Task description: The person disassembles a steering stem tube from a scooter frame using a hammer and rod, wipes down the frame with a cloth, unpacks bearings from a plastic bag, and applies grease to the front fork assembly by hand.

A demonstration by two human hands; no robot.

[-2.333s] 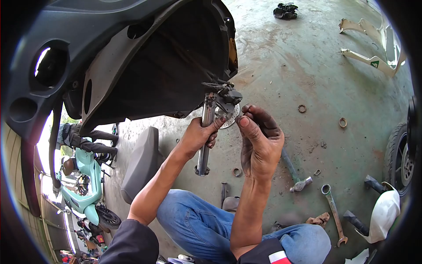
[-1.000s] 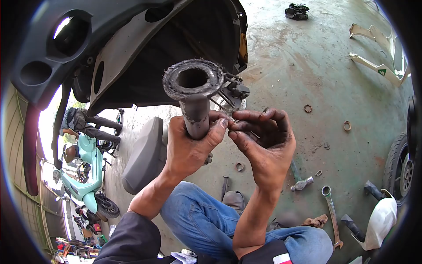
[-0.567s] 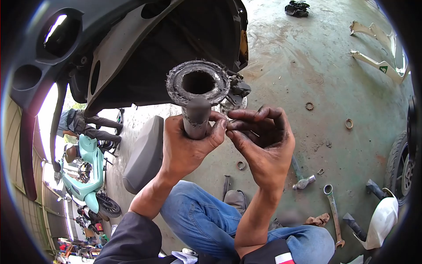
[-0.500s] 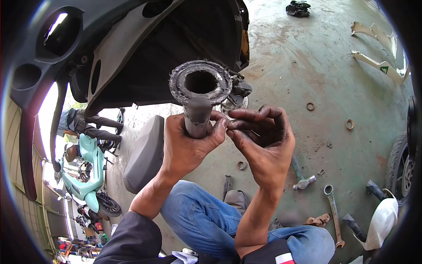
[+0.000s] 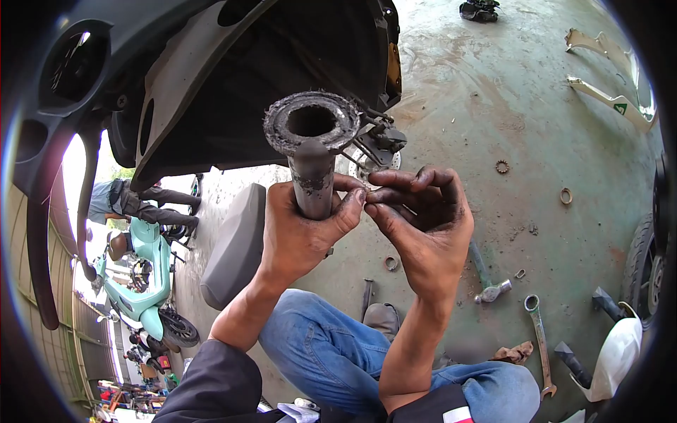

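A grey metal tube (image 5: 314,192) with dark grease patches rises out of my left hand (image 5: 300,229), whose fingers are closed round its lower part. At its top is a wide ring-shaped end (image 5: 282,135), thick with black grease around a dark round hole. The thumb and forefinger of my left hand reach right, to the fingertips of my right hand (image 5: 427,225). My right thumb and fingers are pinched there; whatever small thing lies between the fingertips is too hidden to name. Both hands have blackened fingers.
Dark scooter bodywork (image 5: 233,92) overhangs at upper left, near a seat (image 5: 236,243). On the floor lie a hammer (image 5: 492,292), a wrench (image 5: 541,345), metal rings (image 5: 566,196) and white panels (image 5: 610,102). A mint scooter (image 5: 151,271) and a person (image 5: 151,201) are at left.
The tube and its greasy ring end appear slightly lower-left and more of the tube's side shows. My hands keep nearly the same pinch, while the surroundings shift slightly with the camera.
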